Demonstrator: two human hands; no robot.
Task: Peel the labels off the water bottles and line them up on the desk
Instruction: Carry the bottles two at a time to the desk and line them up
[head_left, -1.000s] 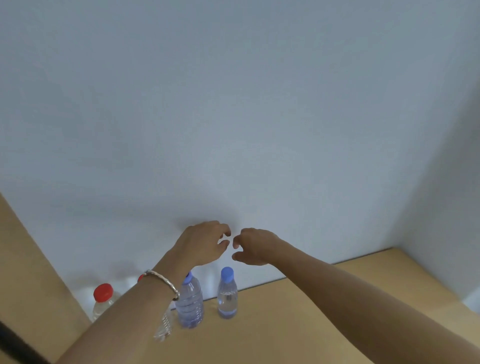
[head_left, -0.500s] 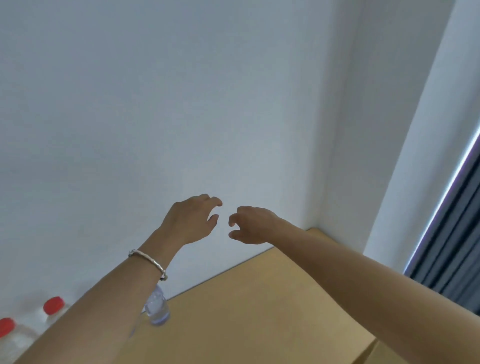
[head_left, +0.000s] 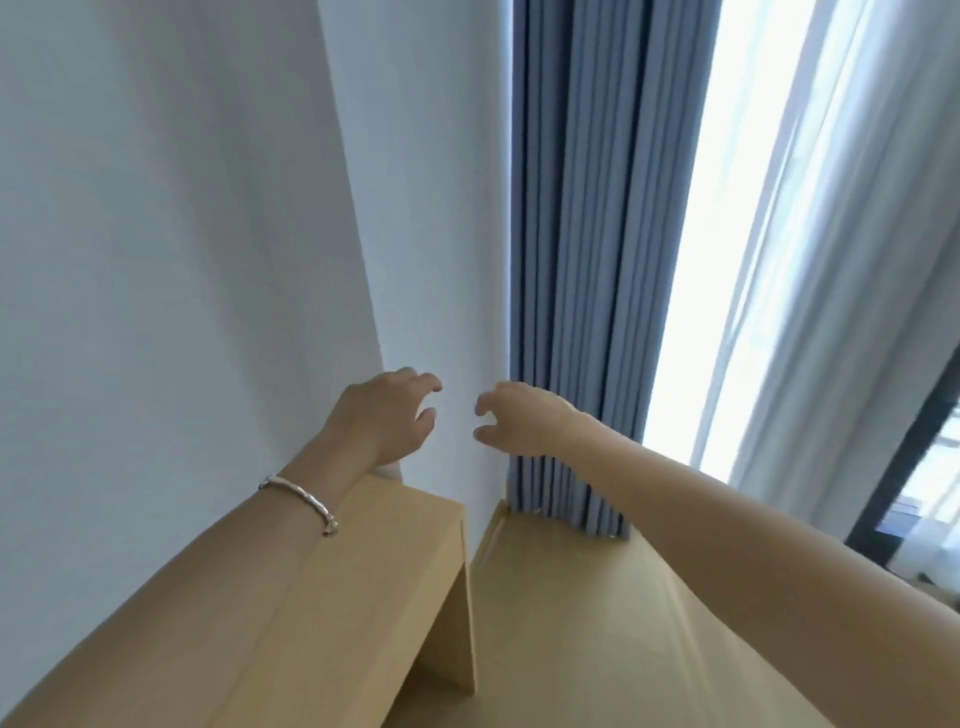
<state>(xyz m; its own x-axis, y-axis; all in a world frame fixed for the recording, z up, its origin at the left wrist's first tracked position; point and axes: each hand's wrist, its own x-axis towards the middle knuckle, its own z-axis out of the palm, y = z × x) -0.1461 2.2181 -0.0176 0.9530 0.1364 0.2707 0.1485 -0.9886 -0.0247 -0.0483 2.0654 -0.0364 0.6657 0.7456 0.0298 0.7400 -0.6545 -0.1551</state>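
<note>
Gone from view since 0.5 s ago: clear plastic water bottles, as cam swung right. Both empty, left hand & right hand hover, fingers loosely curled, apart, over light wooden desk end, near blue pleated curtain. Prob. between bottles; next: find a labelled one, grip it.

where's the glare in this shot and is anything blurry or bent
Head view: the window strip right of the blue curtain is blown out white; the wide lens slants the wall and curtain folds; the left hand and right hand look slightly soft.
</note>
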